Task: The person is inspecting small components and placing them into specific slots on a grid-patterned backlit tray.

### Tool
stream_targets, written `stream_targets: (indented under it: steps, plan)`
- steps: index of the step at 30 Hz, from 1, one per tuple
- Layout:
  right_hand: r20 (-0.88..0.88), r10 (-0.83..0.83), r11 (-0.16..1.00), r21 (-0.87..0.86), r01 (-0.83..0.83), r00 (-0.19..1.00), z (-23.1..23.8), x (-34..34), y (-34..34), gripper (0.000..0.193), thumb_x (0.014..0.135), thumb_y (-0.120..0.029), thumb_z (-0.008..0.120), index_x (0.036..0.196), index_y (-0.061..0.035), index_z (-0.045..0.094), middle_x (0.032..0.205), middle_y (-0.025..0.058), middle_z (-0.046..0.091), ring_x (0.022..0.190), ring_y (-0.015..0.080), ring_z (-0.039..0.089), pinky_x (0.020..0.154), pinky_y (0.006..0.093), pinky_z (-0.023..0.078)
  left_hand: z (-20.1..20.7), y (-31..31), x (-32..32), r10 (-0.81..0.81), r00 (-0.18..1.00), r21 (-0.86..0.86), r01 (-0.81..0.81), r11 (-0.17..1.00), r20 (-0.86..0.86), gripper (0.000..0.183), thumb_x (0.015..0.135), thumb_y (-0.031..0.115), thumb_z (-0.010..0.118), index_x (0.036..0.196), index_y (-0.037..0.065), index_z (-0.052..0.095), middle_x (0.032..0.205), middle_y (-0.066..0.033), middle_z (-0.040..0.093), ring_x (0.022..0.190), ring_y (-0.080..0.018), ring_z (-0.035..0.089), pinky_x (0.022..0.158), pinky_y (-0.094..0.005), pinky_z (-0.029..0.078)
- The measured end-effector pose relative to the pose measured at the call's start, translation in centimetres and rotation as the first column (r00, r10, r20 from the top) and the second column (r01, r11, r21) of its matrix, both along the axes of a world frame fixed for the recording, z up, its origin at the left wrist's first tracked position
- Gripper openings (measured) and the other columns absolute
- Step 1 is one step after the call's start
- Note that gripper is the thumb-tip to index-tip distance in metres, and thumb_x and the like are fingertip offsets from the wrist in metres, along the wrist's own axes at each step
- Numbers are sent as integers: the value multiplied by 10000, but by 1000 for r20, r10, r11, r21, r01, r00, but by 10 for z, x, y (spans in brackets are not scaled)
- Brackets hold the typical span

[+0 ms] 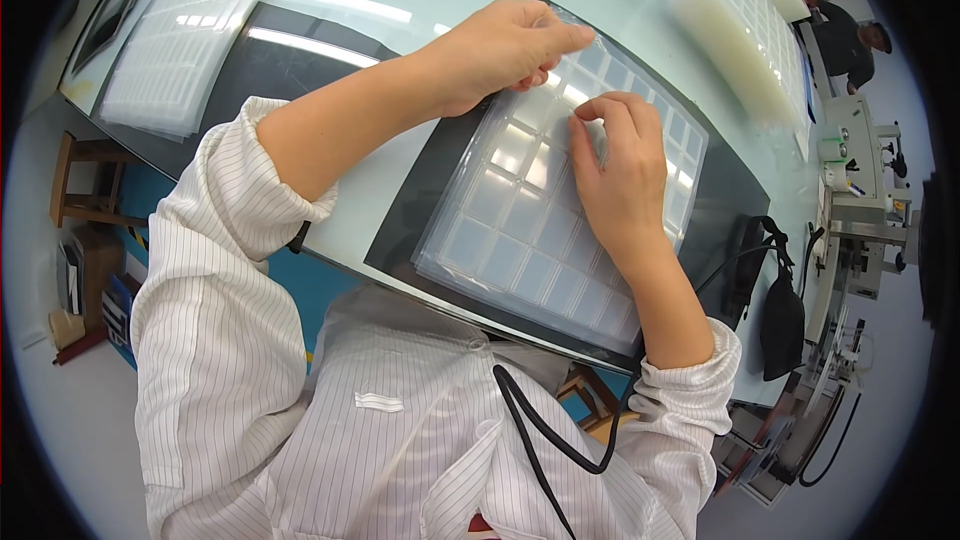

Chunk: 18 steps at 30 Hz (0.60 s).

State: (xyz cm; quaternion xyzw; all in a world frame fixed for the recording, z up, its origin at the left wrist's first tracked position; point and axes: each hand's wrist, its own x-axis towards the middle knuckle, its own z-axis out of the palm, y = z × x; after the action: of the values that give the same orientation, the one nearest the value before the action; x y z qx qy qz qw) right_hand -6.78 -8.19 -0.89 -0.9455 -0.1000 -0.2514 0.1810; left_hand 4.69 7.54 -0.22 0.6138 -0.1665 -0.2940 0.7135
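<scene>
A stack of clear plastic sheets (485,195), each patterned with a grid of small rectangles, lies slightly askew on a dark mat. At the stack's far edge my left hand (510,55) is closed, thumb and forefinger pinching the edge of a clear sheet. My right hand (625,175) is over the middle of the stack, fingers bent and thumb drawn close to the forefinger. Whether anything thin sits in that right pinch, I cannot make out. Glare from the lamps covers part of the sheets.
Another pile of clear gridded sheets (190,40) lies at the far left, and a thick stack (735,35) stands at the far right. A black pouch (783,325) hangs by the table's right edge. Machinery (860,160) and a person (845,45) are beyond on the right.
</scene>
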Motion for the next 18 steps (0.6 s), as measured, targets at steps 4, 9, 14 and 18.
stream_targets:
  steps: [4,9,14,18]
  plan:
    - [36,42,997,-63,-40,998,-6,0,-4,117,841,-22,718,952,-17,681,1025,104,657,971,295,599,831,380,498,-4,0,-3,-60,996,103,52,993,70,312,957,338,689,819,96,549,734,17,515,645,-52,450,564,-212,353]
    - [18,47,999,-19,-47,999,-2,0,-1,119,839,-24,719,954,-20,688,1023,98,660,973,296,585,848,383,488,-2,1,-2,-35,998,120,28,992,61,328,941,366,709,834,93,563,718,19,519,642,-54,455,570,-210,352]
    - [62,33,997,-74,-29,998,-3,2,-6,138,831,-30,725,963,-24,686,1015,102,662,957,302,574,852,399,479,-1,-1,-4,-80,988,134,62,989,132,345,927,407,720,871,93,589,702,29,486,633,-62,418,577,-213,346]
    - [-30,68,990,128,-64,997,16,-1,-8,96,889,-54,699,975,-15,680,980,66,646,871,203,551,762,308,444,7,0,-7,-144,954,146,108,983,264,364,927,457,712,912,105,617,689,42,453,636,-61,395,586,-215,338]
